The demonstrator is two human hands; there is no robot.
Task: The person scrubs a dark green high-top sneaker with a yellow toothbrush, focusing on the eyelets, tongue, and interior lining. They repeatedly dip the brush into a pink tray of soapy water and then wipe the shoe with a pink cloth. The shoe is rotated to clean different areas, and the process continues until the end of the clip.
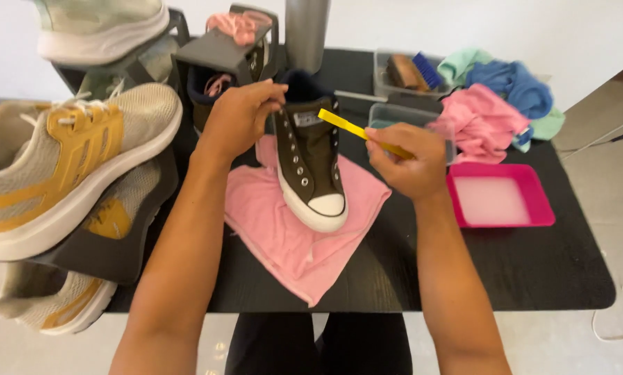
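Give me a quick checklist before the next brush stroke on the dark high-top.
1. Left hand grips the dark high-top at its collar: ok.
2. Right hand holds the yellow brush, its head at the tongue: ok.
3. Shoe stands on the pink cloth: ok.
4. Pink tray holds milky liquid, within reach: ok.
5. Bristles wet: cannot tell.
6. Laces out of the eyelets: ok.
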